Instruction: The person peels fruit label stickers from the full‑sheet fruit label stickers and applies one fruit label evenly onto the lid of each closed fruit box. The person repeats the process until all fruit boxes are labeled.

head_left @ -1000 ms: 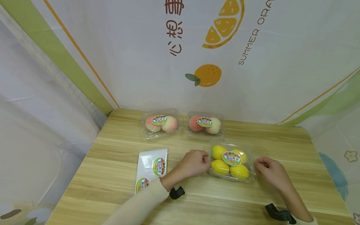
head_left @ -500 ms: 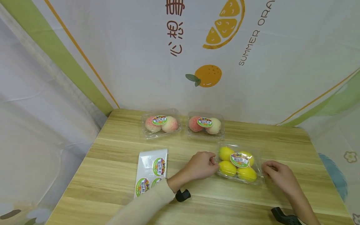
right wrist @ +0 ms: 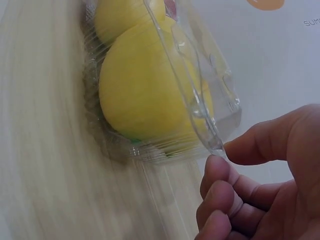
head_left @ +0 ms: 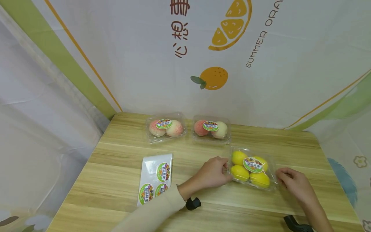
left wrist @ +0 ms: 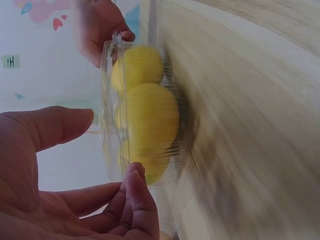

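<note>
Clear plastic is what everything's packed in here: a clamshell box of lemons (head_left: 251,168) is being held at both ends on the wooden counter (head_left: 116,167), toward the right half, just in front of the two peach boxes. An oval green-rimmed sticker (head_left: 252,164) is stuck on its lid, but the characters on it are too small to be read. The same kind of label is seen on the left peach box (head_left: 166,130) and the right peach box (head_left: 212,128) sitting at the back edge, and on the sticker sheet (head_left: 156,179) lying flat to the left, where three are still being carried on the backing. On the backdrop (head_left: 261,64), "SUMMER" and the start of "ORA…" are printed beside an orange slice, a whole orange and some brown Chinese characters.

The left hand (head_left: 213,173) is being pressed against the box's left end, fingers curled, the rim being pinched between thumb and fingertips in the left wrist view. The right hand (head_left: 292,181) is curled at the right end, with thumb and forefinger being closed on the corner of the lid's rim. A cream sleeve (head_left: 150,212) is being worn on the left arm.
</note>
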A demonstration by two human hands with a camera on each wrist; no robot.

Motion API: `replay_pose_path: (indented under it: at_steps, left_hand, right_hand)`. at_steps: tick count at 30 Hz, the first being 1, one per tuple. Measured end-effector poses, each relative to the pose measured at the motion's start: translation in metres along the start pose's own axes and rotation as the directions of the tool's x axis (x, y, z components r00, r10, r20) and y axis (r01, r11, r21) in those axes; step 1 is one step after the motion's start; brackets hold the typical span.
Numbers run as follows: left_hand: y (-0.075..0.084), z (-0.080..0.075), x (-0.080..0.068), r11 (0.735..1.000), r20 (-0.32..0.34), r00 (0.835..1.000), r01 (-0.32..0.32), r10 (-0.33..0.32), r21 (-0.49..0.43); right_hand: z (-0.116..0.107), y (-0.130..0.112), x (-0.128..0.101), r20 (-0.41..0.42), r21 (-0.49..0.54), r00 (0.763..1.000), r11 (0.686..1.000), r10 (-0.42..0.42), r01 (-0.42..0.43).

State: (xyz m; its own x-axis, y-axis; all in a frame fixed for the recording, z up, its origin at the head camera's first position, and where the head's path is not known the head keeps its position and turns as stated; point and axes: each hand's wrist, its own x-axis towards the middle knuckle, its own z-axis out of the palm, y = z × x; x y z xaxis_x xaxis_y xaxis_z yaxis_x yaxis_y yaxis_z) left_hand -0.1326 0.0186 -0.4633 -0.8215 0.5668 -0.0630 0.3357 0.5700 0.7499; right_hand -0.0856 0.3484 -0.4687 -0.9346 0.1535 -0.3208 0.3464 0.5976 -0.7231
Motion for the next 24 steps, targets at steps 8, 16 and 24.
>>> replay_pose_path:
  at_steps: [8,16,24]
  left_hand:
    - [0.003,0.005,0.007,0.999,-0.019,1.0,-0.024,0.025,0.027]
    - [-0.002,0.012,0.019,1.0,-0.074,0.997,-0.021,0.021,0.001]
    - [-0.004,0.017,0.025,0.999,-0.152,0.988,-0.038,0.034,-0.024]
  right_hand:
    - [-0.003,0.002,0.001,-0.014,0.051,0.999,0.998,0.034,-0.034]
    - [-0.005,0.006,0.003,-0.016,0.092,0.998,0.994,0.062,-0.06]
    - [-0.006,0.005,0.005,-0.002,0.158,0.995,0.982,0.101,-0.099]
